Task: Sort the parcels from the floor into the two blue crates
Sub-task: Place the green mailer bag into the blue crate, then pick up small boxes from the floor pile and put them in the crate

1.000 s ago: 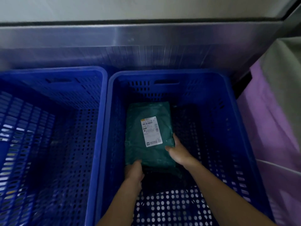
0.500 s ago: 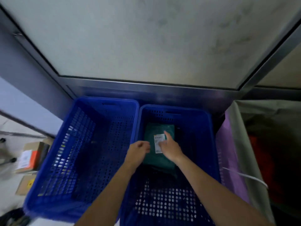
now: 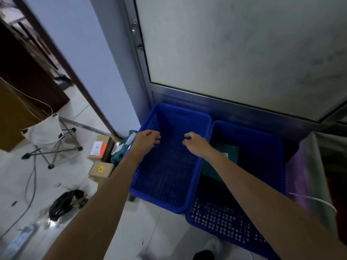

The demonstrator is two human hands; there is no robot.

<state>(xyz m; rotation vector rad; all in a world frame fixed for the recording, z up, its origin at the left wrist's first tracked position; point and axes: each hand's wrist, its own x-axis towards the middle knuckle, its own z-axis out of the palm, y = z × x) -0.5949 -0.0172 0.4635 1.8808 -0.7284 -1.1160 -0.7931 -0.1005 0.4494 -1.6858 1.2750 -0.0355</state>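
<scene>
Two blue crates stand side by side against a metal-framed door. The left crate (image 3: 201, 169) holds nothing I can see. In the right crate (image 3: 270, 162) lies a green parcel (image 3: 231, 152), partly hidden by my right forearm. My left hand (image 3: 147, 140) hovers over the left crate's left rim, fingers loosely curled, holding nothing. Empty too, my right hand (image 3: 195, 144) hangs above the left crate's inside with fingers loosely curled. On the floor left of the crates lie cardboard box parcels (image 3: 98, 150) and a green bag parcel (image 3: 119, 152).
A folding stool (image 3: 48, 139) with a white seat stands on the tiled floor at left. A black bundle of cable (image 3: 66, 202) lies near my left arm. A purple and grey fabric container (image 3: 308, 171) stands right of the crates. A small cardboard box (image 3: 101, 169) sits nearer me.
Both hands let go of the green parcel in the right crate and moved left, over the left crate. My view pulled back and turned left, showing the floor parcels.
</scene>
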